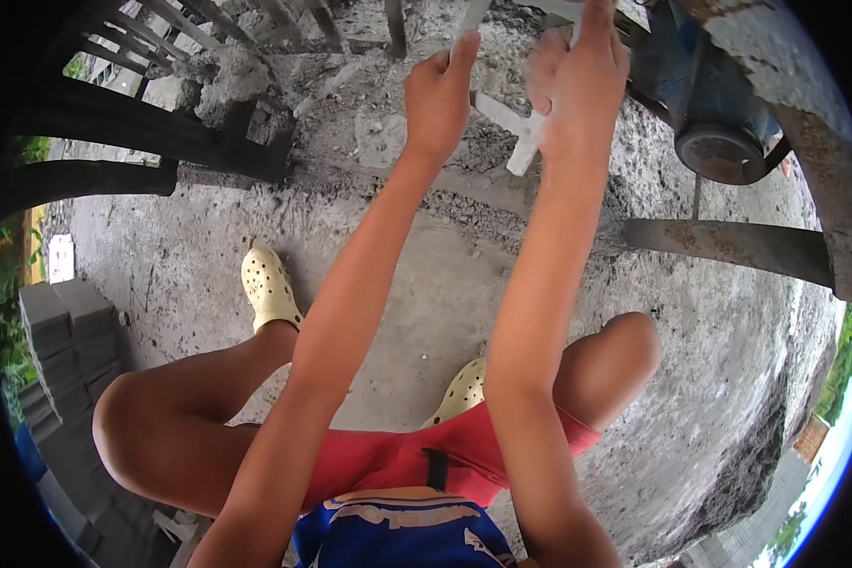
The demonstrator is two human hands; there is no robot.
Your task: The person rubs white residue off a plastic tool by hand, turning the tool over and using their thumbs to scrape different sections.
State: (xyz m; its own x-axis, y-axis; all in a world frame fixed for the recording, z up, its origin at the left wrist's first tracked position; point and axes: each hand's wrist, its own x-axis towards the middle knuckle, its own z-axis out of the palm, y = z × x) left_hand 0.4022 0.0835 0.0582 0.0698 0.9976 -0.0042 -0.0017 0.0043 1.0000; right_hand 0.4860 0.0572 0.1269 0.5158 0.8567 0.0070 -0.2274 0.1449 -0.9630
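Note:
Both my arms reach forward to the top of the head view. My left hand (438, 104) is closed round a pale grey bar of a frame-like piece, thumb laid along it. A dusty crossbar (499, 113) of that piece runs from beside this hand to a short upright end (523, 151) next to my right wrist. My right hand (585, 76) is at the other side of the piece, fingers curled at a pale bar; motion smears it a little. The upper part of the piece is cut off by the picture's edge, so its whole shape is hidden.
A blue cylindrical machine part (724, 114) hangs at the upper right, above a rusty metal bar (734, 248). Dark metal beams (161, 128) stand at the upper left. Grey blocks (76, 327) are stacked at the left. Rough concrete (388, 312) lies underfoot.

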